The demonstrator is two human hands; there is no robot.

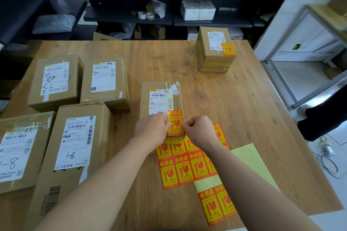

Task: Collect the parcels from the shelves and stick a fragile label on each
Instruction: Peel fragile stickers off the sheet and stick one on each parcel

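A small cardboard parcel (pixel 161 97) lies in the middle of the wooden table (pixel 244 103). A red and yellow fragile label (pixel 175 121) lies on its near right corner. My left hand (pixel 150 129) pinches the label's left edge, and my right hand (pixel 199 129) pinches its lower right corner. Sheets of fragile labels (pixel 180 168) lie just below the parcel, with another sheet (pixel 217 206) nearer the table's front edge. A parcel (pixel 214 50) at the back right carries a fragile label. Several parcels (pixel 75 146) without fragile labels lie on the left.
Dark shelves (pixel 169 20) behind the table hold bags, tape rolls, small boxes and a white foam box (pixel 197 10). A metal-framed table (pixel 308 46) stands to the right. A cable and charger (pixel 327 153) lie on the floor at the right.
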